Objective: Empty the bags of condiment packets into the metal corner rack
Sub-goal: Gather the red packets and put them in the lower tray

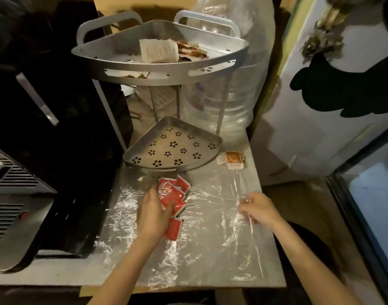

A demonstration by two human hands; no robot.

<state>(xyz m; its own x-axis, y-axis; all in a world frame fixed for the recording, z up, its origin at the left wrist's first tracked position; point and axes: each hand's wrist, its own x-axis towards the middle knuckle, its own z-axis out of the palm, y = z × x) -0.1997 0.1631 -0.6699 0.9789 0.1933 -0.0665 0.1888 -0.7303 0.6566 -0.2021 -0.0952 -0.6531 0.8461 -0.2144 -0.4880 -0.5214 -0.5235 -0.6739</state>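
Red packets (173, 199) getting scooped up off the table (210, 260) under the left hand (153, 213), fingers curling over the pile. Clear bag (250, 216) getting pinched and pulled aside by the right hand (258, 209). Looking about halfway: top shelf (160, 69) already holding packets, bottom shelf (173, 148) sitting bare, one orange packet (232, 159) lying stray beside it.

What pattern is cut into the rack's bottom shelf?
Small flower-shaped cutouts dot the bottom shelf, seen in the head view.
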